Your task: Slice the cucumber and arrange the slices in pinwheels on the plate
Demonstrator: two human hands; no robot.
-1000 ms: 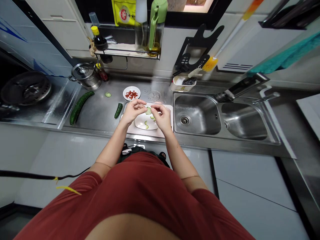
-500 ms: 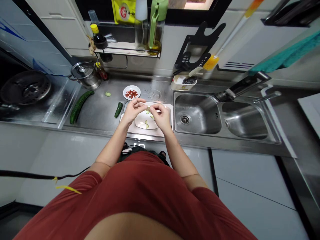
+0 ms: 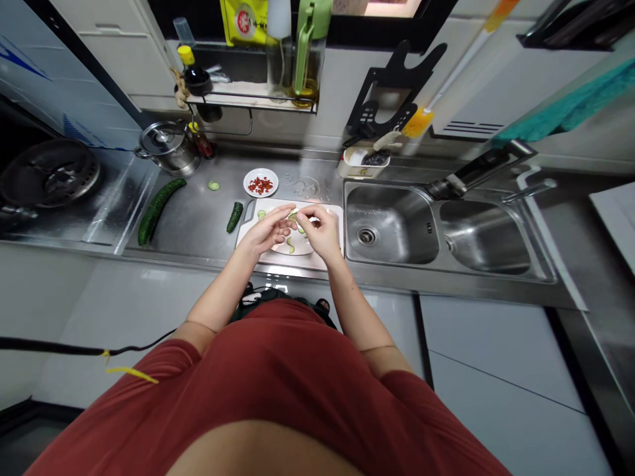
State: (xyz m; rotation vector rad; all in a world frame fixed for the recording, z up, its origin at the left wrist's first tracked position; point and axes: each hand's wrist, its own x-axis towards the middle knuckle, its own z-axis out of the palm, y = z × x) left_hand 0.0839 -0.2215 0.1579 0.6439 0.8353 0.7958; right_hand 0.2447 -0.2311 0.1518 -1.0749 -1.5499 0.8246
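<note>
Between thumb and fingertips, my right hand pinches a thin cucumber slice. Just left of it, my left hand is turned palm up with its fingers apart, holding nothing. Both hands are over a white plate on a pale cutting board. Curved cucumber slices lie on the plate, partly hidden by my hands. Another round cucumber slice rests on the board beyond my left hand. Left of the board lies a cut piece of cucumber.
A small plate of chopped red pieces stands behind the board. Farther left are a whole cucumber, a cucumber end and a lidded pot. A double sink borders the board's right side. A bottle shelf overhangs the counter.
My left hand has let go of the slice, opened its fingers and turned palm up. My right hand keeps its pinch in about the same place.
</note>
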